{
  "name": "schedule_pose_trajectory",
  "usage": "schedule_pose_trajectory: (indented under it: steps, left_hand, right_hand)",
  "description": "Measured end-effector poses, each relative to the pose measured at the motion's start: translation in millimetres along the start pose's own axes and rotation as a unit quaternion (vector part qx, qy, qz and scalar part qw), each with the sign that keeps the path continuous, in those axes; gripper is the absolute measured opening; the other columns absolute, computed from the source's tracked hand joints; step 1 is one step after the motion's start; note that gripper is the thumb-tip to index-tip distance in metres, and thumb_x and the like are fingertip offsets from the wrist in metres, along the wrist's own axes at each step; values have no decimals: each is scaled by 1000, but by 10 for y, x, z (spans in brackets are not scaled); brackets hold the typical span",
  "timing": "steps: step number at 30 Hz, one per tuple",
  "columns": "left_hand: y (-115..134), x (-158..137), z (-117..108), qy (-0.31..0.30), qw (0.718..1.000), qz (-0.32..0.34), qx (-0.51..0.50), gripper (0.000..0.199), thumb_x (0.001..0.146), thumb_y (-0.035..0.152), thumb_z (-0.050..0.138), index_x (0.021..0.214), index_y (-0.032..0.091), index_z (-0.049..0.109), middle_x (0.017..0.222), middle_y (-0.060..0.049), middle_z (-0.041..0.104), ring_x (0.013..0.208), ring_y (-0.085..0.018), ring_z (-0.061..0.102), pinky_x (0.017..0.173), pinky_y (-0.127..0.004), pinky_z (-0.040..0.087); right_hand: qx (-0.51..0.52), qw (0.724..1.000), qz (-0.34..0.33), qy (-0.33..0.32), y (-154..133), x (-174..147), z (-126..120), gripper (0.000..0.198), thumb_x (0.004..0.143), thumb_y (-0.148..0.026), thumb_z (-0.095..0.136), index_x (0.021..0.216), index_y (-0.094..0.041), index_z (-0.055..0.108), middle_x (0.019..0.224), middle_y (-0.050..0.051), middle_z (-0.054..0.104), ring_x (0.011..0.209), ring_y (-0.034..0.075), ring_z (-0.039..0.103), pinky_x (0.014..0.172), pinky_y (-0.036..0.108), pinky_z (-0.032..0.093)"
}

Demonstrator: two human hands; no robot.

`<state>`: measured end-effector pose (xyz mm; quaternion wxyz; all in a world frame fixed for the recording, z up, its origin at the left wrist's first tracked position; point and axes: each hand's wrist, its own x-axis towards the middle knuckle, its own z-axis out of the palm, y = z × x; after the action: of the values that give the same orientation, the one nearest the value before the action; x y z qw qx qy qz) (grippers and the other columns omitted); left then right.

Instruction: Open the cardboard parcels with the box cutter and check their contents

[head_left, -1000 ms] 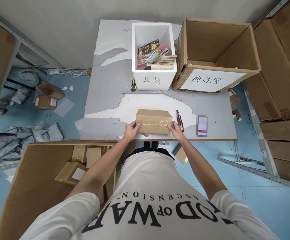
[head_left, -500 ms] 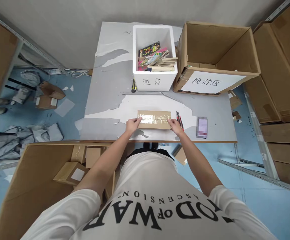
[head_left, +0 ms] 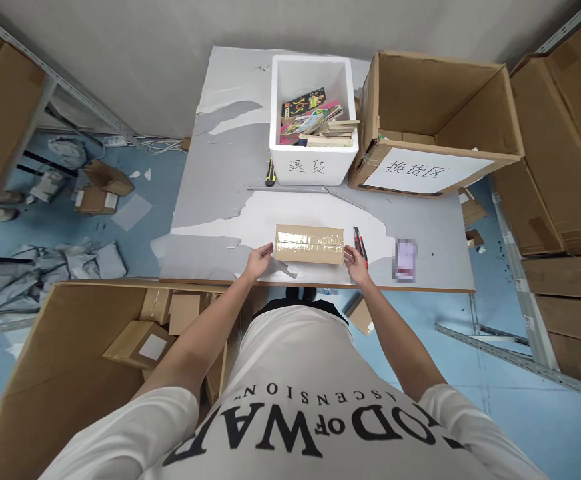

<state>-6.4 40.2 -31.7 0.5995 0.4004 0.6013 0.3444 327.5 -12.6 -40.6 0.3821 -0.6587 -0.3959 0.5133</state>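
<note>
A small cardboard box [head_left: 309,253] with shiny clear tape along its top lies on the table near the front edge. My left hand [head_left: 259,261] is just off its left end, fingers stretched out and holding nothing. At the opposite end my right hand [head_left: 356,267] has its fingers apart beside the box's edge; whether they touch it I cannot tell. A red and black utility knife [head_left: 357,241] lies just beyond my right fingers, with another slim red item next to it.
A white foam box [head_left: 312,165] of books and a big open carton [head_left: 430,175] stand at the back. A yellow and black cutter [head_left: 271,173] lies by the foam box. On the right is a blurred phone [head_left: 405,260]. A large carton [head_left: 85,333] holding smaller boxes stands front left.
Both hands have let go of the taped box's ends and drawn slightly outward. The box stays on the table, and the whole view has shifted slightly.
</note>
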Motion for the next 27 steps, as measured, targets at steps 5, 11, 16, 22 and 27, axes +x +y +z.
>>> schedule_pose_trajectory:
  steps: [5,11,16,22,27]
  left_hand:
    - [-230,-66,44,-56,996,55,50,64,58,40,78,114,12,67,122,-14,67,124,-30,56,110,-43,38]
    - [-48,-144,61,-36,982,87,164,54,73,55,63,107,14,71,102,-9,74,101,-28,65,92,-35,49]
    - [281,-170,23,22,945,102,311,56,84,57,46,88,10,75,67,-1,65,73,-19,59,67,-26,43]
    - [379,14,173,46,926,61,371,58,85,58,42,60,13,68,48,1,40,56,-13,42,55,-25,28]
    - [369,103,194,40,927,49,370,54,83,58,46,54,16,63,46,0,40,56,-13,38,55,-26,26]
  right_hand:
    - [-55,996,-15,-72,93,-63,95,65,70,-26,62,133,-24,46,134,11,56,127,25,52,108,47,39]
    - [-64,995,-50,-65,-179,-76,112,45,79,-42,58,118,-21,52,122,11,63,117,23,56,102,42,44]
    - [-186,981,-39,-30,-471,-10,31,41,86,-56,44,98,-19,57,101,10,68,96,23,62,89,38,46]
    - [-233,971,46,-12,-549,168,102,38,88,-54,45,86,-19,58,90,8,68,87,20,60,81,32,45]
    - [-201,977,75,-14,-438,224,116,45,88,-60,44,87,-18,58,83,6,67,82,18,61,76,29,48]
